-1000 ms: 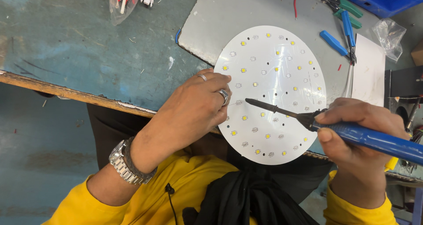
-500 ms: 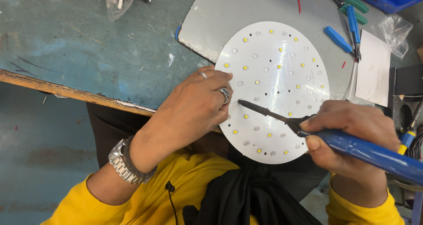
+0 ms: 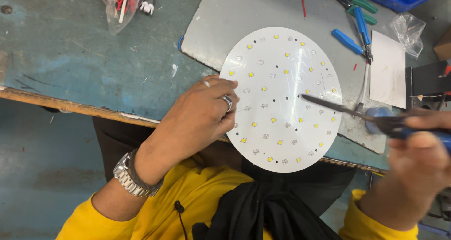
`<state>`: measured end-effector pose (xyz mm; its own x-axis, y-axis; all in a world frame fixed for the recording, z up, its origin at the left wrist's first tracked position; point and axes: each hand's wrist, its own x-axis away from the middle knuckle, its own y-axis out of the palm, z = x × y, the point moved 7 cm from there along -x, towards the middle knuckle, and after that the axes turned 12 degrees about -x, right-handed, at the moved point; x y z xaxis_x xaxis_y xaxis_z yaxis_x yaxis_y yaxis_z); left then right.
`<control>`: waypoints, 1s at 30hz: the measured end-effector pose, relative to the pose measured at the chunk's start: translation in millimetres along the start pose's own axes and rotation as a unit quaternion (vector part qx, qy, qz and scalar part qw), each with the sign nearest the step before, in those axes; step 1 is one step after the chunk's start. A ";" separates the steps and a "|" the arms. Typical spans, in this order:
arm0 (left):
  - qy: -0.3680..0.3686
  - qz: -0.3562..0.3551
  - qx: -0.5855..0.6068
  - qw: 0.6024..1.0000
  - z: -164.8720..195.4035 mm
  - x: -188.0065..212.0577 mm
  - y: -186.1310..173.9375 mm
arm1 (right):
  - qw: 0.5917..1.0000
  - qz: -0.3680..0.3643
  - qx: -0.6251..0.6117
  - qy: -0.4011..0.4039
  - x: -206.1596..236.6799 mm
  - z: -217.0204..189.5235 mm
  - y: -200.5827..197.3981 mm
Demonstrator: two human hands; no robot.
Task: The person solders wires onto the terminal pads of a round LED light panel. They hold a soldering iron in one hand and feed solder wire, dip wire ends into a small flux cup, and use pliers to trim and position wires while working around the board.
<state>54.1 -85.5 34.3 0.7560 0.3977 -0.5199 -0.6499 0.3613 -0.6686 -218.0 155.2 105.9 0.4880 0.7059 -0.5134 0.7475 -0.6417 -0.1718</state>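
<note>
A round white circuit board (image 3: 282, 71) dotted with several small yellow chips lies on a grey metal sheet (image 3: 244, 19), overhanging the bench's near edge. My left hand (image 3: 197, 122), with rings and a steel wristwatch, rests on the board's left rim and holds it. My right hand (image 3: 418, 160) grips a soldering iron (image 3: 338, 107) with a blue handle; its dark tip points left and hovers over the board's right half, near the middle.
Blue-handled pliers (image 3: 359, 26) and a white paper (image 3: 387, 68) lie at the right. A small blue round container (image 3: 379, 113) sits by the iron. A plastic bag of red and white parts (image 3: 122, 3) lies at the top left on the worn teal bench (image 3: 84, 57).
The iron's tip has shifted from the board's lower middle up and to the right. My right hand moved right and lower in view. My left hand stays on the board's rim.
</note>
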 end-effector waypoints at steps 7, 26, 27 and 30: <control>0.005 -0.039 -0.005 0.999 4.6 0.4 -2.2 | 0.961 0.269 0.017 0.065 56.0 43.3 -169.6; 0.205 -0.199 -0.171 0.943 -205.7 112.1 88.1 | 0.937 0.254 0.238 -0.002 32.8 36.1 -215.0; 0.224 -0.202 -0.153 0.941 -206.1 111.5 87.2 | 0.934 0.251 0.255 -0.005 29.7 36.4 -213.3; 0.254 -0.223 -0.150 0.929 -205.0 112.9 86.7 | 0.927 0.235 0.292 -0.011 22.0 36.4 -210.1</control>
<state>99.1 -182.2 -191.3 0.9336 -0.2119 -0.2890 -0.2704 0.1129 -0.9561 -380.7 294.6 100.2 0.6836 0.3043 -0.6634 0.0797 -0.9346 -0.3465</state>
